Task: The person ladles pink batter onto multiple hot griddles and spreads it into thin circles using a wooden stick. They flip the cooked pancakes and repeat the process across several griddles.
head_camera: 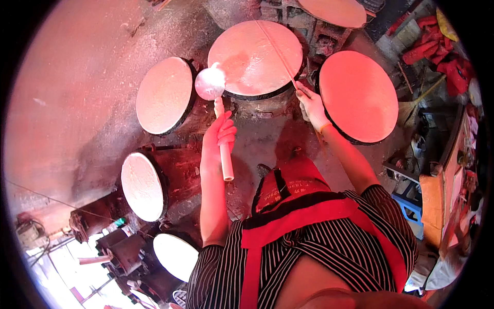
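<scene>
In my left hand [220, 133], gloved, is a long pale handle with a round metal ladle [210, 83] at its far end. The ladle's bowl hangs between the left round pale disc and the near left edge of the middle disc [251, 58]; glare hides its contents. A light glove covers my right hand [310, 104], whose fingers hold the near end of a thin stick [276, 48]. That stick reaches across the right part of the middle disc to its far rim; whether it touches the surface, I cannot tell. The right disc [359, 96] lies beside my right wrist.
More dark-rimmed round discs stand in an arc: one at left [164, 96], one lower left [142, 186], one nearer me [176, 257]. Another round board [335, 11] lies at the top. A straw broom [409, 110], a blue stool [411, 210] and an orange-brown panel [432, 208] are at right.
</scene>
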{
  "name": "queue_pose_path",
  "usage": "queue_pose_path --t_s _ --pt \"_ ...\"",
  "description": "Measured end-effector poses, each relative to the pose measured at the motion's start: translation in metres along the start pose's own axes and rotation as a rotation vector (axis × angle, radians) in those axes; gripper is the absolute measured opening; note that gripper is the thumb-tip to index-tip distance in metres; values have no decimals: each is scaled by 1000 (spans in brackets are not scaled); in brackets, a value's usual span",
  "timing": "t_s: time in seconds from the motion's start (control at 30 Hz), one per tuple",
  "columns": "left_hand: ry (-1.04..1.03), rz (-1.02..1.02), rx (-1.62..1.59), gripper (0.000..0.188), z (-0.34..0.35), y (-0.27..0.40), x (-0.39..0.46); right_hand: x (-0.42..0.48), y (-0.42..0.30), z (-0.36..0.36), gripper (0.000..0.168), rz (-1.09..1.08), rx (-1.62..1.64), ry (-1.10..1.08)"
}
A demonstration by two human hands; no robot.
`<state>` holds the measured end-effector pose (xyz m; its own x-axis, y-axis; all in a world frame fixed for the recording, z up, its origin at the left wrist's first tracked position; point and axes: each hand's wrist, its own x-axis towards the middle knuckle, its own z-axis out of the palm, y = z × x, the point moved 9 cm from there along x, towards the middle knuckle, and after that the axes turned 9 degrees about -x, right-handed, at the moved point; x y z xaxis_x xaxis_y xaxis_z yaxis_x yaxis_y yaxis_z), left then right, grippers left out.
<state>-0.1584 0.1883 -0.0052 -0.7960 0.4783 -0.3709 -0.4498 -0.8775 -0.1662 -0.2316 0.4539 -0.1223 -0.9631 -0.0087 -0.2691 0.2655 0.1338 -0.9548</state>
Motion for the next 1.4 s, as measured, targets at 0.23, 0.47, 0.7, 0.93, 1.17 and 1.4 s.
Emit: queue_pose_path --t_s 0.23,0.47,0.7,0.93,1.17,1.4 --pt "226 167 -214 22 -73 -11 -67 -87 4 35 40 -297 -563 -265" --pt "223 344 -483 31 -124 -30 -134 -100 15 37 44 -406 -673 -276" --pt "-34 352 -810 28 -181 14 -236 -132 -15 207 62 -155 -827 -553" --pt "65 1025 -653 18 -222 61 -379 -181 -27 477 30 -585 -897 -1045" --pt "160 1631 -856 14 -282 36 -496 -355 -6 710 31 -974 -1027 -1629" --pt "-151 2097 -1257 17 -314 -45 -511 -491 34 788 26 -1359 -995 -1954"
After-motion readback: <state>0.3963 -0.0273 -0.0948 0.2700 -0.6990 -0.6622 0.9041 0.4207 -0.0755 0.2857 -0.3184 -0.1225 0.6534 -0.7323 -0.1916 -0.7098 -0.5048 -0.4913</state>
